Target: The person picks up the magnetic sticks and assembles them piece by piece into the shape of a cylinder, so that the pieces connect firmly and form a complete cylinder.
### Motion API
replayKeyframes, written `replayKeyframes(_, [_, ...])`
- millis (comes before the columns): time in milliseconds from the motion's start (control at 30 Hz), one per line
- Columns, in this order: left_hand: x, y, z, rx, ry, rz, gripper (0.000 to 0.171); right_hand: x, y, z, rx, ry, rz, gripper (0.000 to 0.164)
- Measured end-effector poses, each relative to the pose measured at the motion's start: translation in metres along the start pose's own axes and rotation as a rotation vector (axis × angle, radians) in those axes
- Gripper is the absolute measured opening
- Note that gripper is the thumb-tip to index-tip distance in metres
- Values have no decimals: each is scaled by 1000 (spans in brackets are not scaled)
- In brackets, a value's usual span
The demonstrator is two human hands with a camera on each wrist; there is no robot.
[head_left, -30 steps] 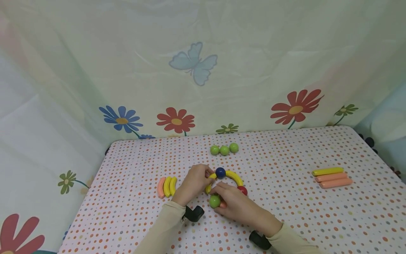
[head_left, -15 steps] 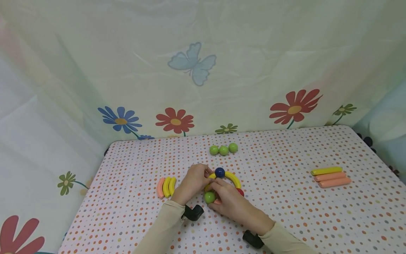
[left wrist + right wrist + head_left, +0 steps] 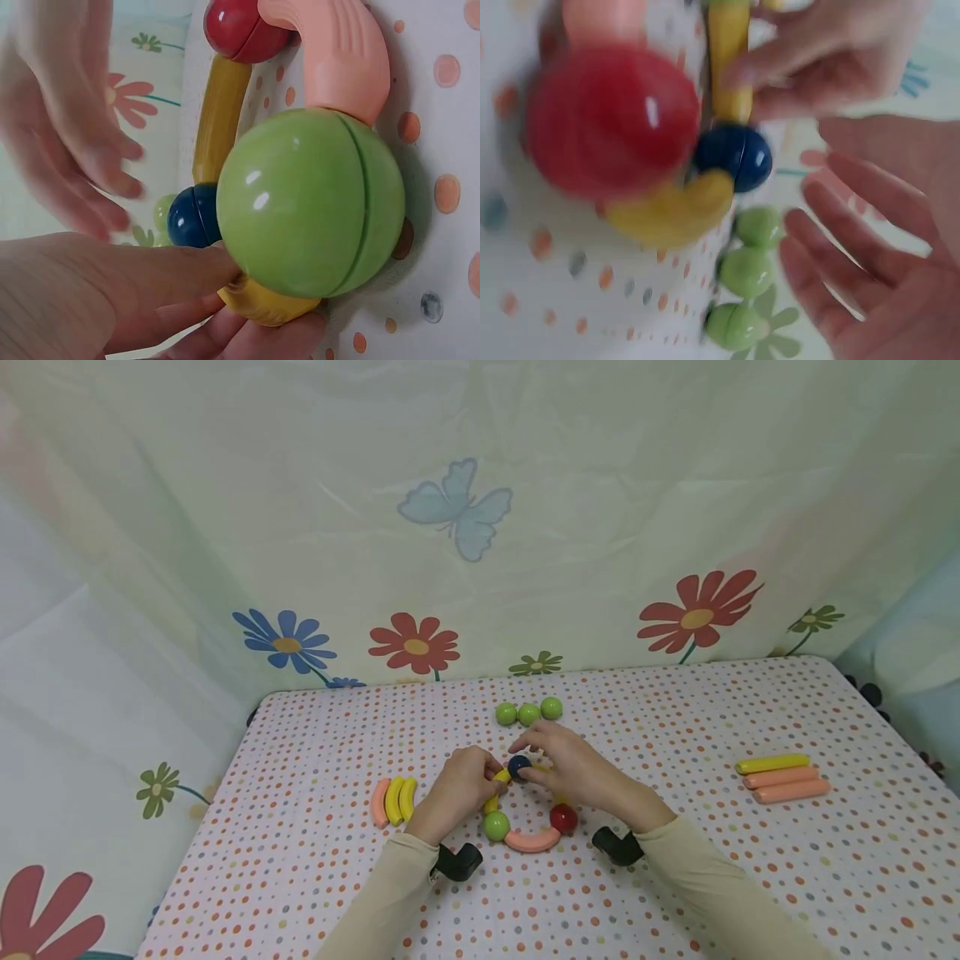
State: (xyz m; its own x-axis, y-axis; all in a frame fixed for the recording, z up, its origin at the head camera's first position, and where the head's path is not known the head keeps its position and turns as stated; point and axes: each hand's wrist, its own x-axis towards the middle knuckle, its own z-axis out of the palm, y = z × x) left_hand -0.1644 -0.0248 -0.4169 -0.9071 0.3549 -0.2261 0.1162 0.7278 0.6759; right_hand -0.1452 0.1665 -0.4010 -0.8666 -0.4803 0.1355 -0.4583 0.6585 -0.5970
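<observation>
A ring of toy pieces lies on the table: a blue ball (image 3: 517, 767) at the far side, a red ball (image 3: 563, 818) at right, a green ball (image 3: 496, 827) at near left, and a pink curved stick (image 3: 532, 841) between red and green. My left hand (image 3: 460, 783) pinches the left yellow curved stick (image 3: 274, 304), between the green and blue balls. Fingers spread, my right hand (image 3: 576, 766) hovers over the ring's far right side, holding nothing. It partly hides the right yellow curved stick (image 3: 671, 214) in the head view. The right wrist view is blurred.
Several loose curved sticks (image 3: 393, 802), pink and yellow, lie left of my left hand. Three green balls (image 3: 528, 715) sit beyond the ring. Straight yellow and pink sticks (image 3: 783, 778) lie at far right. A flowered curtain (image 3: 577, 527) hangs behind the dotted table (image 3: 645, 718).
My right hand has let go of the pink curved stick and moved up and away to the ring's far side. The green ball and pink stick shifted left, now against the left yellow stick.
</observation>
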Motion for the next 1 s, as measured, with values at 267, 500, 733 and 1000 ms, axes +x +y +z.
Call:
replayKeyframes(267, [1, 2, -2, 4, 4, -22, 18, 30, 24, 1, 68, -228, 11, 27])
replayKeyframes(500, [0, 1, 1, -3, -4, -32, 16, 25, 31, 9, 68, -163, 0, 28])
replayKeyframes(733, [-1, 0, 1, -11, 6, -52, 17, 17, 37, 19, 105, -71, -16, 30])
replayKeyframes(1000, [0, -2, 2, 2, 14, -28, 17, -4, 28, 4, 60, -61, -78, 27])
